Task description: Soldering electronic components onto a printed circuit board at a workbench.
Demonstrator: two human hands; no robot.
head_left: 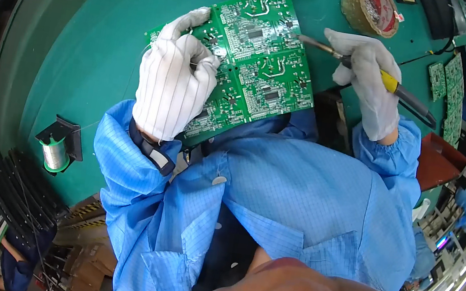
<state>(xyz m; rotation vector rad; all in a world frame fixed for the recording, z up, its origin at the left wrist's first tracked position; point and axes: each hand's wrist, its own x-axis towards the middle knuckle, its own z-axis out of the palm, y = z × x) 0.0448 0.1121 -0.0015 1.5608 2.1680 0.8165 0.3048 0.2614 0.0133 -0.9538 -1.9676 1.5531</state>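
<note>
A green circuit board panel (273, 89), divided into several boards dense with small parts, lies tilted in front of me. My left hand (173, 80), in a white striped glove, rests over its left side. The index finger stretches along the upper left edge while the thumb and other fingers curl into a pinch; what they hold is too small to make out. A soldering iron (389, 82) with a yellow band is gripped in my gloved right hand (368, 75). Its metal tip points left, at the panel's upper right board; whether it touches cannot be told.
Beyond the panel, a tape roll (371, 10) sits on the green mat (97, 49). A spool of solder wire (56, 154) stands on a black holder at left. More circuit boards (453, 99) lie at far right, above a red-brown tray (442, 163). Black racks (18, 193) stand lower left.
</note>
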